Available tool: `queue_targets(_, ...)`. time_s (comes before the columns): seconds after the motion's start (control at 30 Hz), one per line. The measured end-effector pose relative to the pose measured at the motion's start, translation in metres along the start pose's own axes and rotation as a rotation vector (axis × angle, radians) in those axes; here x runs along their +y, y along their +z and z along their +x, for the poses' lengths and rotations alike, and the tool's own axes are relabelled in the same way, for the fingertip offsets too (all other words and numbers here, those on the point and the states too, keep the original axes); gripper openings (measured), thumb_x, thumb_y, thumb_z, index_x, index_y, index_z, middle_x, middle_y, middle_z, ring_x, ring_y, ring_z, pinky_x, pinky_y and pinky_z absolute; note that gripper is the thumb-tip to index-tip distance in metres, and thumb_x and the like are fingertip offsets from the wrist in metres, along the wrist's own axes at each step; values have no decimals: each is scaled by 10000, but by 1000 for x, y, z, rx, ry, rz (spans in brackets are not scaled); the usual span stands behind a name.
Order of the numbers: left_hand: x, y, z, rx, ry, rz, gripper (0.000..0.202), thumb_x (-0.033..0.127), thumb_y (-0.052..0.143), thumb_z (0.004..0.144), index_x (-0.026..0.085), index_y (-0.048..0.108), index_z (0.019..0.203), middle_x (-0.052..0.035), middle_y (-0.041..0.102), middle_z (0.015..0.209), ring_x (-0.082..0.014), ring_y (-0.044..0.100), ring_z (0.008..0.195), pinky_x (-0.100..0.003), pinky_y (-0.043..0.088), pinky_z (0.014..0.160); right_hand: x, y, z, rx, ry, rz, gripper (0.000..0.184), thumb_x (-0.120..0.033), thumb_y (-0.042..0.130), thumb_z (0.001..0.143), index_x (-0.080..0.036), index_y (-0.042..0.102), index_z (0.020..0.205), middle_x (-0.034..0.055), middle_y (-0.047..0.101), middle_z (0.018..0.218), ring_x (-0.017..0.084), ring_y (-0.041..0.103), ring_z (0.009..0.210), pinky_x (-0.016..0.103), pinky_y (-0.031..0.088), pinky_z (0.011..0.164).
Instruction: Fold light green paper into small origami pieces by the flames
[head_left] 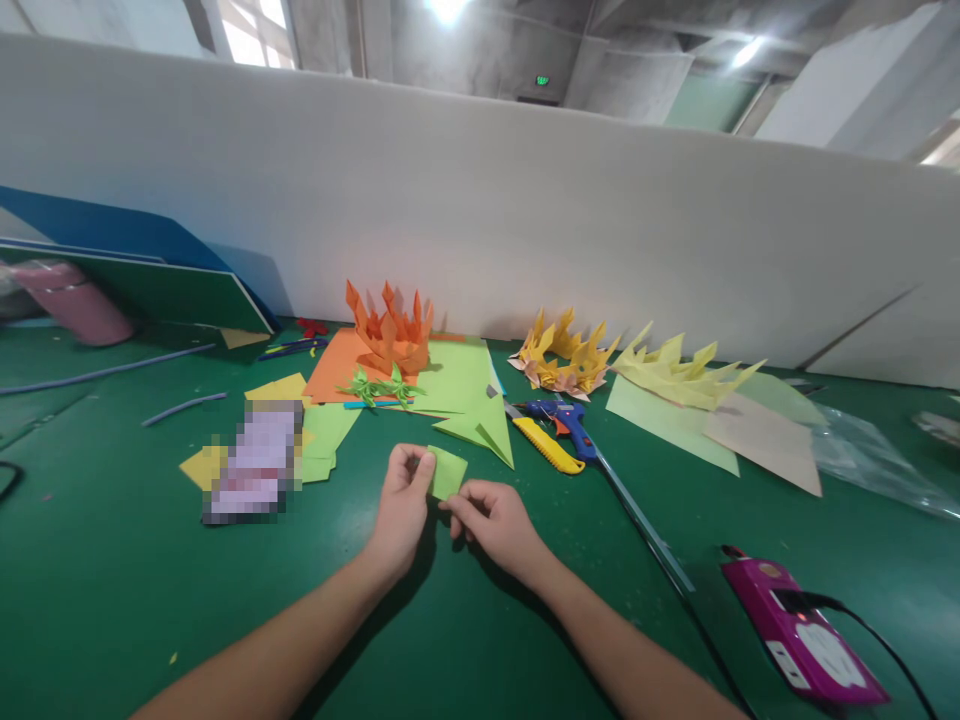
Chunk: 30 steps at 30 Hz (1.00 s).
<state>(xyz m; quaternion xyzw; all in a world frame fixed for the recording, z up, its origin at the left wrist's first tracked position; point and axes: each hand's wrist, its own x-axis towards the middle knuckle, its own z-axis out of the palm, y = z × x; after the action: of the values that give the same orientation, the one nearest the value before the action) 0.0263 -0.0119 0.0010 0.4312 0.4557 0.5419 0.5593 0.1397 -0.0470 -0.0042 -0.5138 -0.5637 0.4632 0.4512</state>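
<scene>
A small light-green square of paper (pixel 448 473) is held up over the table between my two hands. My left hand (pixel 405 490) pinches its left side between thumb and fingers. At its lower right corner, the thumb and forefinger of my right hand (pixel 491 520) close on the paper. Just beyond my hands lie a folded green paper piece (pixel 484 428) and green paper leaf shapes (pixel 382 387). An orange folded-paper crown (pixel 391 330) stands behind these, on orange and green sheets (pixel 454 370).
Right of my hands are a yellow utility knife (pixel 547 446) and a blue glue gun (pixel 574 425). Farther back stand a gold paper crown (pixel 562 355) and a pale yellow one (pixel 686 372). A pixelated phone (pixel 259 460) lies left, a magenta power strip (pixel 802 630) right.
</scene>
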Motion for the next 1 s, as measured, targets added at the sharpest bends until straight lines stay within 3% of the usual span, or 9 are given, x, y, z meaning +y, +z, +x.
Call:
queue_targets(0.27,2,-3,4,-89,229,234,106,292,506,764,202,457,740,39,479,683,-110,472,621,-228,401,587,0,-1,0,-98,96,109,307,-454,593,687,-160,566,604,-30,549,445,61,411,361,188,338,400)
queue_targets(0.5,3,-8,10,-221,380,450,78,234,438,798,206,435,725,20,480,715,-132,480,692,-261,405,668,2,-9,5,73,62,188,320,-465,657,622,-178,519,595,-39,555,474,67,448,404,199,373,439)
queue_targets(0.7,5,-13,13,-373,494,605,97,220,397,820,210,434,731,5,503,748,-139,479,707,-268,401,687,4,-14,7,15,138,226,372,-482,665,607,-187,448,544,-38,556,456,56,418,380,194,346,425)
queue_targets(0.9,12,-16,16,-472,461,628,107,205,434,787,211,490,696,-2,530,733,-148,500,701,-267,403,691,0,-14,5,-81,131,144,307,-441,638,636,-178,491,575,-37,558,476,64,446,400,194,349,432)
queue_targets(1.0,10,-16,16,-423,361,543,35,239,517,748,211,537,751,0,557,751,-149,520,716,-261,406,684,0,-12,4,-53,115,109,299,-440,634,639,-178,504,578,-41,544,468,68,443,398,199,347,429)
